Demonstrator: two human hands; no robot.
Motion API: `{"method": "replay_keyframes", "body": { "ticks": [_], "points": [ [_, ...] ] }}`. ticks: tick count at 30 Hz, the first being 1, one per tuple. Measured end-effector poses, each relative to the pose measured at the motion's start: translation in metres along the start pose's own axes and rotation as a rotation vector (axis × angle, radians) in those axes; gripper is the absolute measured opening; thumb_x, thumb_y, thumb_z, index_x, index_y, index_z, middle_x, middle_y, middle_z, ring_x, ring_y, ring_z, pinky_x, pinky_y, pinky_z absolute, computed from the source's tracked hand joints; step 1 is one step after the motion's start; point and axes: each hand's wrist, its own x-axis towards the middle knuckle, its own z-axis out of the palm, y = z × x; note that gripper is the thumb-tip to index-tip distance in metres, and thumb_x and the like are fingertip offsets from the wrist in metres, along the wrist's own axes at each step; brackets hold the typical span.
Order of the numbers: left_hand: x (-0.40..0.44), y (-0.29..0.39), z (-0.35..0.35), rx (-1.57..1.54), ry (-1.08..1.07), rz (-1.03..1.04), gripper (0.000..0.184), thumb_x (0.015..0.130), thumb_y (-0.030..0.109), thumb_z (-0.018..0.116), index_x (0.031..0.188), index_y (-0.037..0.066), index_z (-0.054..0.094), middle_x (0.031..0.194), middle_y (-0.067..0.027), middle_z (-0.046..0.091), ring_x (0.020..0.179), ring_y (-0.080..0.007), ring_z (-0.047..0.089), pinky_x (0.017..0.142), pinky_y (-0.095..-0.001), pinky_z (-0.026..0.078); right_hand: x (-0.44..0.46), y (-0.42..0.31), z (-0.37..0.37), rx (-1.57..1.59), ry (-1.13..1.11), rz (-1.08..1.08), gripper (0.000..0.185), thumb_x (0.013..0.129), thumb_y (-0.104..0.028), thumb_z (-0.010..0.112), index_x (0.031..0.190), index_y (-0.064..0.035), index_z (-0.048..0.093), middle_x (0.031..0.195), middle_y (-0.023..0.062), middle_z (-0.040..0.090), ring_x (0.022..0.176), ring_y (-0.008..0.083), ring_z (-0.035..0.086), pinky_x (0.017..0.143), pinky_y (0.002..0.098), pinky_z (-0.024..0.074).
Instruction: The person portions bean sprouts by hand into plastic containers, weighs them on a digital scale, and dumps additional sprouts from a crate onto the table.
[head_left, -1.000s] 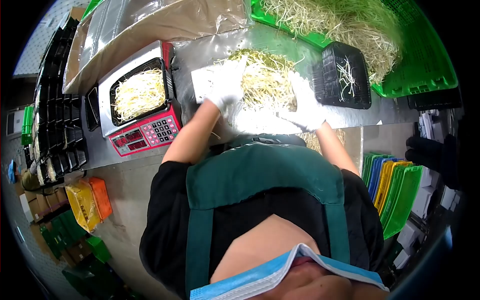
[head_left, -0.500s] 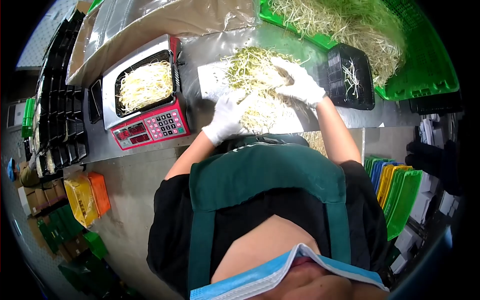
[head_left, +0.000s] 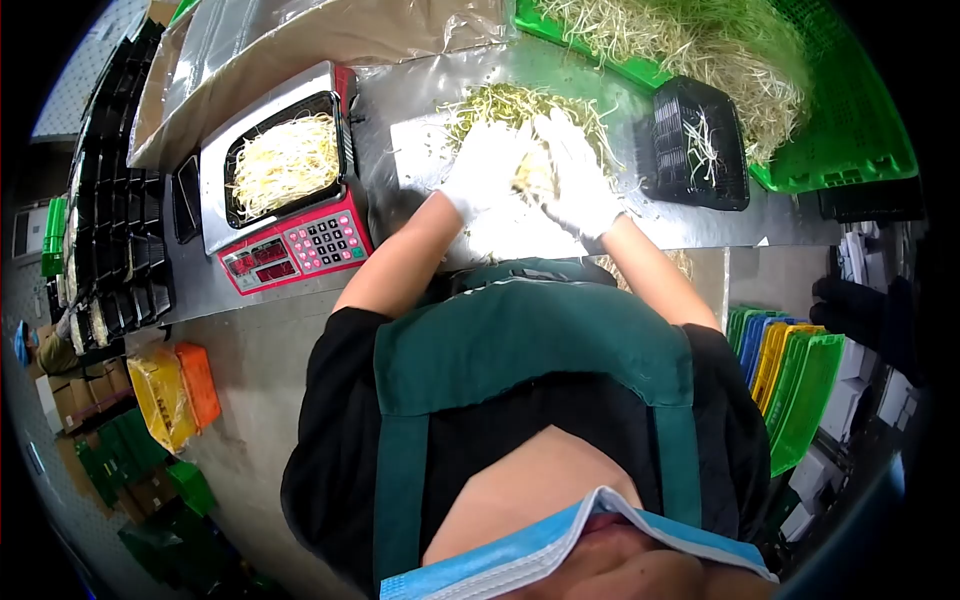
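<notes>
Both my hands wear white gloves and rest on a pile of bean sprouts [head_left: 515, 100] on the metal table. My left hand [head_left: 487, 168] lies at the left of the pile, fingers stretched forward and washed out by glare. On the right side, my right hand [head_left: 578, 178] also has its fingers extended, angled toward the left one. A clump of pale sprouts shows in the gap between the two palms. Greenish sprout heads stick out beyond the fingertips. Whatever is under the gloves is hidden.
At left, a red scale [head_left: 300, 245] carries a black tray of sprouts [head_left: 287, 165]. A black basket [head_left: 730, 185] with a few sprouts stands at right, before a green crate [head_left: 850, 165] heaped with sprouts. Stacked black trays [head_left: 120, 220] line the far left; a person is partly visible beyond.
My left hand has moved forward and right onto the pile. My right hand has shifted slightly left, and the hands are now closer, with the sprouts gathered between them.
</notes>
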Motion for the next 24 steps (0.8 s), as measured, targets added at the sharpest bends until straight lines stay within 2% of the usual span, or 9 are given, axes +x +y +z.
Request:
{"method": "replay_keyframes", "body": {
  "ticks": [1, 2, 5, 9, 11, 14, 17, 22, 24],
  "points": [
    [0.013, -0.001, -0.003, -0.035, -0.091, -0.043, 0.058, 0.080, 0.017, 0.059, 0.134, 0.000, 0.047, 0.104, -0.0205, 0.062, 0.095, -0.0345, 0.061, 0.086, -0.0451, 0.047, 0.007, 0.006, -0.003, -0.002, 0.004, -0.003, 0.086, 0.075, -0.018, 0.069, 0.149, -0.0095, 0.027, 0.150, 0.0191, 0.032, 0.140, 0.0365, 0.029, 0.114, 0.0440, 0.0274],
    [0.014, -0.003, 0.009, -0.001, 0.304, 0.032, 0.046, 0.079, 0.012, 0.058, 0.123, -0.001, 0.055, 0.080, -0.0143, 0.062, 0.070, -0.0316, 0.060, 0.067, -0.0449, 0.048, 0.016, 0.013, -0.008, 0.112, -0.039, 0.044, 0.082, 0.076, -0.012, 0.067, 0.149, -0.0084, 0.029, 0.148, 0.0196, 0.036, 0.136, 0.0360, 0.035, 0.112, 0.0417, 0.0316],
    [0.002, 0.002, -0.003, -0.076, 0.434, 0.053, 0.045, 0.079, 0.011, 0.058, 0.122, -0.002, 0.056, 0.082, -0.0150, 0.062, 0.072, -0.0306, 0.061, 0.065, -0.0430, 0.049, 0.022, 0.014, -0.033, 0.178, -0.091, 0.075, 0.070, 0.077, 0.002, 0.059, 0.143, -0.0046, 0.038, 0.137, 0.0205, 0.050, 0.122, 0.0363, 0.053, 0.105, 0.0376, 0.0417],
    [-0.044, -0.015, 0.002, -0.015, 0.553, 0.030, 0.046, 0.078, 0.012, 0.060, 0.122, 0.002, 0.059, 0.078, -0.0116, 0.060, 0.071, -0.0295, 0.060, 0.063, -0.0409, 0.049, 0.015, 0.045, -0.067, 0.087, -0.334, 0.148, 0.066, 0.081, -0.020, 0.072, 0.139, -0.0045, 0.045, 0.134, 0.0150, 0.056, 0.121, 0.0305, 0.055, 0.106, 0.0336, 0.0405],
    [-0.057, -0.005, -0.013, -0.117, 0.438, 0.033, 0.046, 0.077, 0.011, 0.061, 0.122, 0.004, 0.060, 0.084, -0.0122, 0.062, 0.075, -0.0298, 0.060, 0.067, -0.0416, 0.049, 0.003, 0.043, -0.077, 1.055, -0.141, 0.241, 0.068, 0.072, 0.007, 0.057, 0.138, -0.0001, 0.044, 0.134, 0.0140, 0.056, 0.125, 0.0252, 0.053, 0.108, 0.0348, 0.0401],
    [-0.058, 0.016, -0.003, -0.187, 0.316, 0.076, 0.048, 0.074, 0.009, 0.062, 0.122, 0.007, 0.061, 0.099, -0.0153, 0.063, 0.086, -0.0309, 0.060, 0.076, -0.0435, 0.048, 0.014, 0.024, -0.048, 1.360, -0.165, 0.350, 0.072, 0.071, 0.003, 0.061, 0.140, 0.0009, 0.041, 0.139, 0.0122, 0.052, 0.129, 0.0226, 0.049, 0.110, 0.0353, 0.0376],
    [-0.057, 0.016, 0.008, -0.077, 0.178, 0.009, 0.057, 0.069, 0.014, 0.069, 0.126, 0.010, 0.060, 0.128, -0.0218, 0.053, 0.110, -0.0358, 0.054, 0.093, -0.0471, 0.043, 0.021, 0.021, -0.024, 0.442, -0.320, 0.234, 0.093, 0.066, -0.026, 0.082, 0.144, -0.0020, 0.037, 0.143, 0.0159, 0.047, 0.134, 0.0263, 0.042, 0.113, 0.0357, 0.0315],
    [-0.103, -0.006, 0.002, -0.363, 0.179, -0.090, 0.090, 0.062, 0.036, 0.080, 0.139, 0.005, 0.045, 0.137, -0.0244, 0.043, 0.126, -0.0416, 0.040, 0.109, -0.0490, 0.028, 0.004, 0.022, -0.037, 0.429, -0.217, 0.199, 0.104, 0.062, -0.032, 0.085, 0.147, -0.0011, 0.032, 0.149, 0.0203, 0.038, 0.138, 0.0298, 0.036, 0.115, 0.0373, 0.0276],
    [-0.106, -0.008, 0.045, -0.352, 0.481, -0.075, 0.099, 0.067, 0.041, 0.076, 0.144, -0.002, 0.032, 0.141, -0.0247, 0.037, 0.133, -0.0410, 0.030, 0.114, -0.0524, 0.017, -0.012, 0.010, 0.002, 0.096, -0.135, -0.016, 0.102, 0.070, -0.050, 0.076, 0.148, -0.0024, 0.030, 0.148, 0.0237, 0.036, 0.137, 0.0391, 0.035, 0.113, 0.0427, 0.0283]
  ]
}}
